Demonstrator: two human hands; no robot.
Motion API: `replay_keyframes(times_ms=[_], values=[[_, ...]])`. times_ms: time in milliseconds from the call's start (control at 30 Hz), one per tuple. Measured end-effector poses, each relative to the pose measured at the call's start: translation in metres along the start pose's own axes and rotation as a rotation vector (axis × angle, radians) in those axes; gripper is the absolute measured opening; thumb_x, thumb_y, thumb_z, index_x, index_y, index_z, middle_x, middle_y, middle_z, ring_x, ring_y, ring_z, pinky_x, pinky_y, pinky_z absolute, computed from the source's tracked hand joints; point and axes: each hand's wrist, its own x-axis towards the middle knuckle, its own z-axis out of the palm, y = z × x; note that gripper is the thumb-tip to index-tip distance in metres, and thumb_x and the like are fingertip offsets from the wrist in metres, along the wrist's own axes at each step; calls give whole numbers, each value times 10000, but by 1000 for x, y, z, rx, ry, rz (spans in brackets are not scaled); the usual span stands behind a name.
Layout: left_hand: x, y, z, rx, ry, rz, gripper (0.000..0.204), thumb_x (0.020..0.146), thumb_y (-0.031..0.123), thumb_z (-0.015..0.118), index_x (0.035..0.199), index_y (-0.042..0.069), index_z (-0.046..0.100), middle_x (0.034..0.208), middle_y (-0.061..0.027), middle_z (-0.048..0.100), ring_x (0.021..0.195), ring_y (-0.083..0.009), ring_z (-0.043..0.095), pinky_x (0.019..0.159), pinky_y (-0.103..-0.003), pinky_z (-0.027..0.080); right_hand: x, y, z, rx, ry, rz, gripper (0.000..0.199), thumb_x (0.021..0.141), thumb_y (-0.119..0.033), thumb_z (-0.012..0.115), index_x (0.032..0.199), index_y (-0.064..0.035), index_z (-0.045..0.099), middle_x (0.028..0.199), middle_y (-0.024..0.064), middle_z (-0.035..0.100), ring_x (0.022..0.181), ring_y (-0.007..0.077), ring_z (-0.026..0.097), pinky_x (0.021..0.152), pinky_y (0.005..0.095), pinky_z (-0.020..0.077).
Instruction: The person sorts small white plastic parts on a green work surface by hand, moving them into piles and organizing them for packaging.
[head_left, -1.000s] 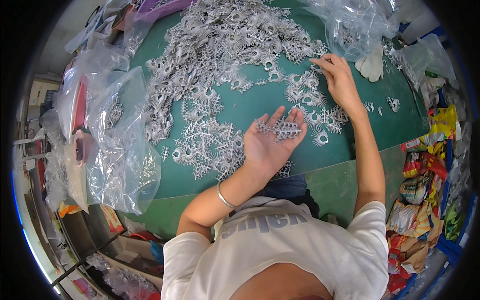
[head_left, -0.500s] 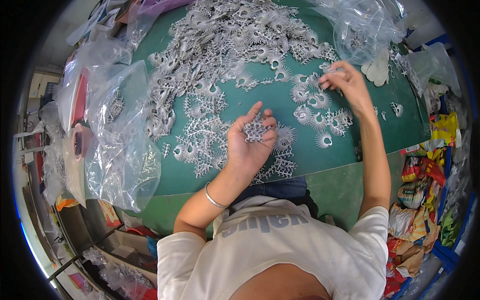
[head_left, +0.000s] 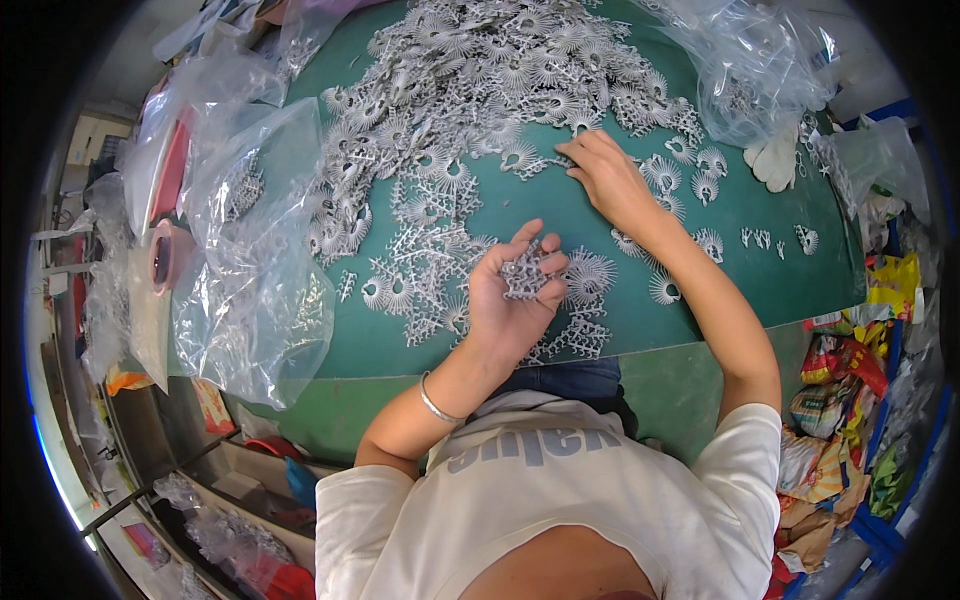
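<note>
your left hand point(head_left: 503, 303): palm turned up, fingers curled inward | your left forearm point(head_left: 443, 397): slanting inward from a bent elbow | your right hand point(head_left: 608, 182): farther forward, back up, fingers bent | your right forearm point(head_left: 718, 300): slanting inward too

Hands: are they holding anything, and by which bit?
Left hand: a clump of grey branchy pieces, fingers curled over its right side. Right hand: fingertips at a small grey piece; can't tell whether it's held.

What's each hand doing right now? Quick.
Left hand: closed, holding grey branched pieces.
Right hand: fingers bent by a small grey branch piece near the pile; whether it grips cannot be told.
</note>
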Motion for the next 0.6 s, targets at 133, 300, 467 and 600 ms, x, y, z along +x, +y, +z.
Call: replay_keyframes(times_ms=[133, 300, 467, 600], values=[[-1, 0, 0, 2, 34, 10, 242, 781, 71, 496, 1022, 78, 515, 857, -67, 437, 687, -152, 412, 472, -240, 307, -5, -4, -1, -36, 1, -20, 207, 727, 36, 586, 934, 19, 593, 927, 113, 554, 883, 291, 515, 765, 349, 435], [-6, -1, 0, -20, 20, 2, 236, 782, 68, 492, 1017, 72, 514, 853, -65, 435, 693, -151, 412, 474, -239, 309, -3, 2, -7, 476, 53, 238, 221, 782, 46, 539, 1002, 28, 548, 1024, 120, 569, 853, 221, 549, 727, 301, 448], [-9, 6, -5, -44, -29, -10, 235, 786, 65, 485, 1020, 69, 508, 863, -68, 433, 705, -153, 418, 477, -241, 329, -4, 7, -47, 1577, 51, 671, 323, 793, 48, 515, 1112, 27, 468, 945, 54, 536, 791, 148, 528, 668, 253, 440], [-12, 5, -3, -77, 42, -7, 233, 789, 69, 482, 1021, 66, 505, 871, -71, 432, 716, -157, 426, 485, -235, 366, -8, 7, -46, 684, -167, 508, 250, 777, -8, 581, 1025, -39, 566, 801, 57, 466, 721, 171, 506, 644, 299, 420]])
